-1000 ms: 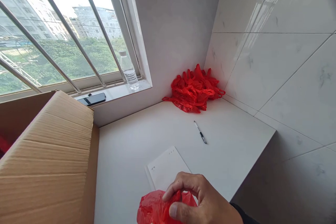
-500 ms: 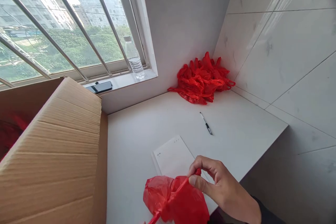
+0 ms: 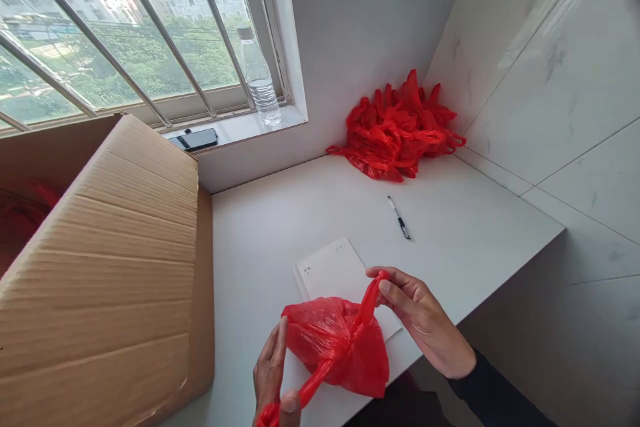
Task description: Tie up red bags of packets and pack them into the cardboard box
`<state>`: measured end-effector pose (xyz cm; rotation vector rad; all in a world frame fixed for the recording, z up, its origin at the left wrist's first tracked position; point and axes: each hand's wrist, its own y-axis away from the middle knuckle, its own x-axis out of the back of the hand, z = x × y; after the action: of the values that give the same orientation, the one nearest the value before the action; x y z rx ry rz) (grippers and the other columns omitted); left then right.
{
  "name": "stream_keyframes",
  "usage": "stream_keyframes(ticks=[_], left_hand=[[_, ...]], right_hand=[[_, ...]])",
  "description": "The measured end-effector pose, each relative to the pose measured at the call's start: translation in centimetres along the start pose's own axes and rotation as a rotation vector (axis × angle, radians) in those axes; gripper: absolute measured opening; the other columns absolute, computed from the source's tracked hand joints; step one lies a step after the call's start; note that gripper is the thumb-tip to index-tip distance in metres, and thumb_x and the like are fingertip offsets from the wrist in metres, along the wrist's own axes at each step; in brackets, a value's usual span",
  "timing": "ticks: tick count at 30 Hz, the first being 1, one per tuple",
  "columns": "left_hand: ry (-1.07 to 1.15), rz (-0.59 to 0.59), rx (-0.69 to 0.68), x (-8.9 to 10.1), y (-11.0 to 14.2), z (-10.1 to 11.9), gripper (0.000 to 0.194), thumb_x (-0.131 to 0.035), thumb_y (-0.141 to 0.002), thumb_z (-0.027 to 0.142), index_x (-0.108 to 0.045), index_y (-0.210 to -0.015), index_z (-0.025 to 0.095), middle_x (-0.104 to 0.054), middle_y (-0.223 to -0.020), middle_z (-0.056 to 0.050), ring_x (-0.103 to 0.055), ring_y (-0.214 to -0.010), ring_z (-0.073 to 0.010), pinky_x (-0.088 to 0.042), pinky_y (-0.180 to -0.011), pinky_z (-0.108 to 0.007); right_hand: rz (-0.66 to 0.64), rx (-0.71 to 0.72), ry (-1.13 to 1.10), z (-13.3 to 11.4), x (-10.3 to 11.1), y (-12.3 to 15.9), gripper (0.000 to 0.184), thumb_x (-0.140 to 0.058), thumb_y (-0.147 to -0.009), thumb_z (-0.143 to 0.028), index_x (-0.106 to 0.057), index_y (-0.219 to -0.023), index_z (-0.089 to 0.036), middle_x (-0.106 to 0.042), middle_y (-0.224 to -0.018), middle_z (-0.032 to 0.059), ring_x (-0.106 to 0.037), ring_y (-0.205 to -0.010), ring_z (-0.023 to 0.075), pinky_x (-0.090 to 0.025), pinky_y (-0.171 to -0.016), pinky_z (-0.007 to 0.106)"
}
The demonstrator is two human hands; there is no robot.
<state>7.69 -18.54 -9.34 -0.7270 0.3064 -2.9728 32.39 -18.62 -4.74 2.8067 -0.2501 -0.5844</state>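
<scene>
Diagonally, the red bag's handles (image 3: 369, 305) point opposite ways.

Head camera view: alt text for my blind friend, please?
A person's left hand and right hand grip opposite twisted ends of a red plastic bag, partly hiding paper on a white table. Beyond lie a pen and a heap of red bags; a cardboard box stands at left.

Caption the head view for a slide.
Left hand and right hand hold a red bag by two twisted ends.
</scene>
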Motion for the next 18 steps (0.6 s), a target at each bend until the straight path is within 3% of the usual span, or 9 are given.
stream_keyframes(ticks=[2,4,7,11,14,18], left_hand=[[-0.155,-0.061,-0.216,-0.8,-0.1,-0.2,0.059,-0.032,-0.106,0.054,-0.039,-0.161,0.032,-0.05,-0.16,-0.011,-0.038,-0.151,-0.0391,-0.036,-0.117,-0.063],[-0.248,-0.094,-0.343,-1.5,-0.1,-0.5,0.066,-0.041,-0.105,0.053,-0.027,-0.166,0.03,-0.043,-0.165,-0.013,-0.031,-0.155,-0.0404,-0.035,-0.118,-0.065],[-0.324,-0.103,-0.397,-2.4,0.0,-1.2,0.069,-0.046,-0.105,0.045,-0.02,-0.167,0.03,-0.034,-0.17,-0.012,-0.023,-0.158,-0.0391,-0.032,-0.121,-0.066],[-0.345,-0.114,-0.369,-2.8,-0.2,-1.9,0.057,-0.033,-0.109,0.03,-0.024,-0.165,0.041,-0.03,-0.173,-0.002,-0.021,-0.16,-0.0319,-0.025,-0.126,-0.063],[-0.287,-0.111,-0.382,-2.3,-0.8,-1.3,0.053,-0.027,-0.111,0.032,-0.03,-0.162,0.045,-0.035,-0.171,0.001,-0.027,-0.158,-0.0299,-0.028,-0.125,-0.061],[-0.23,-0.072,-0.39,-1.5,-1.9,-0.3,0.05,-0.026,-0.111,0.036,-0.038,-0.159,0.044,-0.048,-0.164,-0.001,-0.036,-0.154,-0.0282,-0.035,-0.123,-0.058]], right_hand=[[-0.023,-0.004,-0.007,0.5,-0.4,-0.1,0.031,-0.068,-0.098,-0.05,-0.071,-0.117,-0.026,-0.065,-0.111,0.0028,-0.057,-0.099,0.0184,-0.043,-0.101,0.036],[-0.041,0.01,0.062,0.9,-0.9,0.0,0.032,-0.069,-0.097,-0.05,-0.071,-0.119,-0.027,-0.063,-0.125,0.0043,-0.057,-0.111,0.0206,-0.043,-0.104,0.036],[-0.045,0.042,0.174,1.3,-1.5,0.2,0.035,-0.064,-0.099,-0.054,-0.068,-0.12,-0.027,-0.061,-0.129,0.0055,-0.058,-0.116,0.0234,-0.046,-0.105,0.038],[-0.027,0.018,0.153,1.2,-2.5,0.6,0.039,-0.049,-0.104,-0.06,-0.065,-0.116,-0.026,-0.063,-0.128,0.007,-0.055,-0.127,0.0259,-0.042,-0.113,0.041],[-0.046,0.02,0.006,0.8,-3.5,0.7,0.035,-0.048,-0.106,-0.058,-0.062,-0.116,-0.027,-0.068,-0.115,0.006,-0.059,-0.12,0.0245,-0.04,-0.114,0.043],[-0.084,0.079,-0.273,0.4,-4.5,0.2,0.025,-0.051,-0.107,-0.05,-0.06,-0.108,-0.027,-0.063,-0.08,-0.0011,-0.064,-0.095,0.0207,-0.044,-0.105,0.041]])
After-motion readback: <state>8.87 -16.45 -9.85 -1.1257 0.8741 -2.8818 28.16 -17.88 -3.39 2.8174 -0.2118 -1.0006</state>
